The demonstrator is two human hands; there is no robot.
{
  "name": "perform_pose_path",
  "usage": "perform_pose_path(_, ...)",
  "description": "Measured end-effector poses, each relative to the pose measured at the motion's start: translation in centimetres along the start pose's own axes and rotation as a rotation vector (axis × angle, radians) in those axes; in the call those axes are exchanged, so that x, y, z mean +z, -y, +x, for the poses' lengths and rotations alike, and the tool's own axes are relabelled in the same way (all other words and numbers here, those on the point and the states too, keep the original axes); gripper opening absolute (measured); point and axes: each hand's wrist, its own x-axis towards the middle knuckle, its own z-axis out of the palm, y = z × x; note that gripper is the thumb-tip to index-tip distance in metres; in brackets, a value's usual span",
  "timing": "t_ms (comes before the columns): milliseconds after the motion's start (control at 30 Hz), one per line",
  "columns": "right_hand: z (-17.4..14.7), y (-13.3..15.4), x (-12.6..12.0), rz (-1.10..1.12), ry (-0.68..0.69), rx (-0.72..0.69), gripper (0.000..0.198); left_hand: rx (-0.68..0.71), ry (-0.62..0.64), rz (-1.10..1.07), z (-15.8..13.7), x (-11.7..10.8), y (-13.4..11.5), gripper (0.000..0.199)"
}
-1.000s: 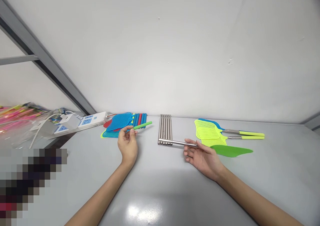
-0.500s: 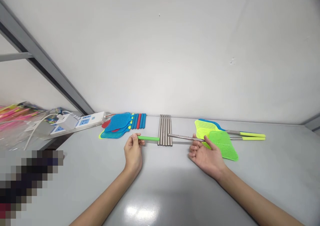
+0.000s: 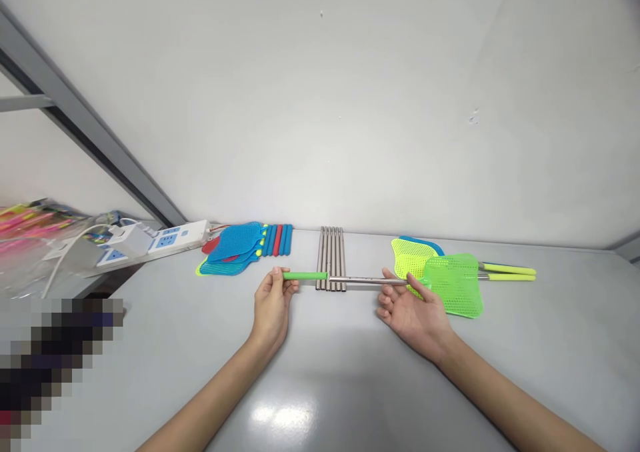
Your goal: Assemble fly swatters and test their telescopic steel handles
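Note:
My left hand (image 3: pixel 273 301) pinches a green handle sleeve (image 3: pixel 306 276) near its left end. My right hand (image 3: pixel 414 312) holds a metal rod (image 3: pixel 367 281) between thumb and fingers, and a green fly swatter head (image 3: pixel 454 285) is joined to the rod's right end. The sleeve's right end and the rod's left end face each other almost in line; whether they touch, I cannot tell. Just behind them, several metal rods (image 3: pixel 331 255) lie side by side on the grey table (image 3: pixel 330 379).
Blue swatter heads (image 3: pixel 233 249) lie at the left, beside a row of blue and red sleeves (image 3: pixel 279 240). Swatters with yellow handles (image 3: pixel 510 269) rest at the right. A white power strip (image 3: pixel 180 237) and plastic-wrapped items (image 3: pixel 35 245) sit at the far left.
The rod has levelled out and its tip has come close to the green sleeve. My left hand has shifted slightly right. The green swatter head has turned and sits a little higher.

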Motion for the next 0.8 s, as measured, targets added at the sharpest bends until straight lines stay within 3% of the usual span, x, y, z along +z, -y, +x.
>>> perform_pose_path(800, -0.23, -0.21, 0.42, -0.094, -0.05, -0.051, 0.03, -0.119, 0.116, 0.002, 0.13, 0.12, -0.51, 0.03)
